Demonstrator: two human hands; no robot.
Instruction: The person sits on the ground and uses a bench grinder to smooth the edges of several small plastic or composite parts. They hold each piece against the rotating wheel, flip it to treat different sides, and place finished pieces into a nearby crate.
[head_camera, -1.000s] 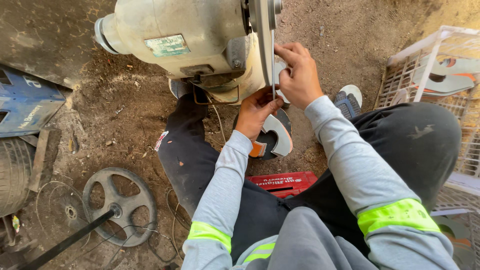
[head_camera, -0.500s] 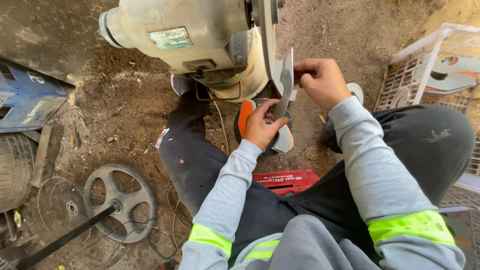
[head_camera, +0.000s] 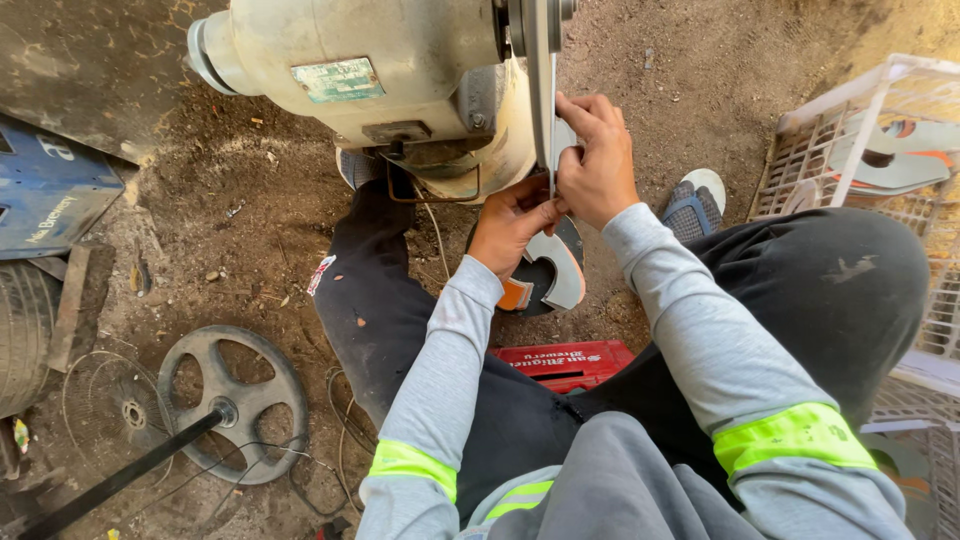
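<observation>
I sit astride a big cream-coloured bench grinder motor (head_camera: 380, 60) with a thin grinding wheel (head_camera: 540, 60) seen edge-on. Both hands hold a flat curved metal piece (head_camera: 562, 270), grey with an orange end, up against the lower edge of the wheel. My left hand (head_camera: 510, 225) grips it from the left, just under the motor housing. My right hand (head_camera: 597, 165) pinches its upper part from the right, fingers beside the wheel. The top of the piece is hidden between my fingers and the wheel.
A red plastic crate (head_camera: 565, 365) lies under me between my legs. A white plastic crate (head_camera: 830, 130) with similar metal pieces stands at the right. A spoked pulley wheel on a shaft (head_camera: 235, 400), a tyre (head_camera: 25, 340) and a blue metal part (head_camera: 50, 190) lie on the dirt at the left.
Half a second ago the piece was held tilted, clear of the wheel, with the hands apart. Now both hands have closed together and brought it back against the wheel.
</observation>
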